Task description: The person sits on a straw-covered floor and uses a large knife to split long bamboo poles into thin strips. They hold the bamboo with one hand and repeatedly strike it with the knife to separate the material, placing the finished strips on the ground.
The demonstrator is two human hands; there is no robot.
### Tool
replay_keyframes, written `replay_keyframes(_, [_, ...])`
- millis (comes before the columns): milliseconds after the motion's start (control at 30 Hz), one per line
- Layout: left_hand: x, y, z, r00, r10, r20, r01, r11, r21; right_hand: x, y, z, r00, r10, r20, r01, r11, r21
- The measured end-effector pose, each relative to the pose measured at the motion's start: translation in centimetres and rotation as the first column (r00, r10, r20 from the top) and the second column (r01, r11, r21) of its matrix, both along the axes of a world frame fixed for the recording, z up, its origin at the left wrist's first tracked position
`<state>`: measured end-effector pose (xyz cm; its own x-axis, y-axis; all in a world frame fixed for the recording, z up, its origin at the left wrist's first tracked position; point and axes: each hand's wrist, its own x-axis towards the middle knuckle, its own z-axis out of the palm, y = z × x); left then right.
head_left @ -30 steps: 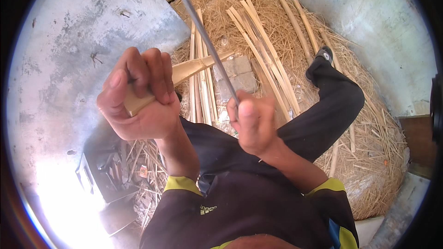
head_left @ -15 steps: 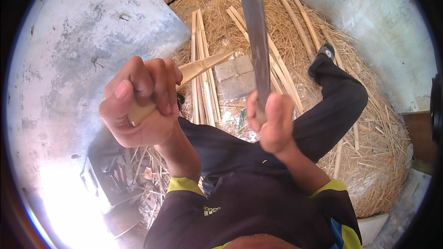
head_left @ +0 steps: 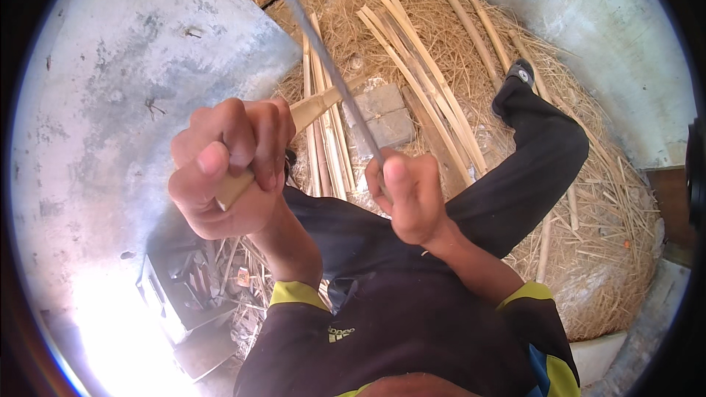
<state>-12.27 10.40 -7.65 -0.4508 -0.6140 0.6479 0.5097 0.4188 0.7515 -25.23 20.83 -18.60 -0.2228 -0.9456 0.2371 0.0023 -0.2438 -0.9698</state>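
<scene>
My left hand (head_left: pixel 232 165) is closed around one end of a split bamboo piece (head_left: pixel 315 106), which points away to the upper right. A long, narrow metal blade (head_left: pixel 323 53), like a machete, is gripped by its handle end in my right hand (head_left: pixel 413 197). It slants up and to the left, its far end running out of the top edge. In the picture the blade crosses over the far part of the bamboo; I cannot tell whether they touch. Past both hands lies a grey block (head_left: pixel 386 121) on the floor, near the bamboo's far end.
Split bamboo strips lie left of the block (head_left: pixel 334 148) and right of it (head_left: pixel 441 99). Longer round poles (head_left: pixel 471 26) rest farther right on straw-like shavings (head_left: pixel 588 265). My outstretched leg (head_left: pixel 540 147) borders the right side. Worn walls (head_left: pixel 125 95) curve around, and an open box (head_left: pixel 180 294) stands lower left.
The blade has swung from nearly upright to a leftward slant, and my right hand has moved left with it. My left hand and the bamboo have shifted slightly right.
</scene>
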Motion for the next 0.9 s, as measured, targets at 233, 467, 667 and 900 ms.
replay_keyframes(233, [1.7, -1.3, 0.5, 0.998, -0.055, -0.010, 0.055, 0.998, 0.006, -1.0, -2.4, -7.2, 0.938, 0.059, -0.342, 0.115, 0.878, 0.465])
replay_keyframes(467, [0.9, -2.3, 1.2, 0.913, -0.336, 0.232, 0.380, 0.907, -0.183, -0.4, -0.9, 1.2, 0.996, 0.079, 0.034, -0.079, 0.997, -0.020])
replay_keyframes(667, [1.9, -2.4, 1.3, 0.909, -0.343, 0.238, 0.385, 0.909, -0.159, -1.2, -2.5, -9.1, 0.959, 0.187, -0.211, 0.016, 0.710, 0.704])
replay_keyframes(900, [0.0, 0.3, -0.2, 0.861, 0.471, -0.193, -0.453, 0.882, 0.133, 0.3, -0.2, -2.0, 0.983, 0.010, 0.181, -0.061, 0.958, 0.279])
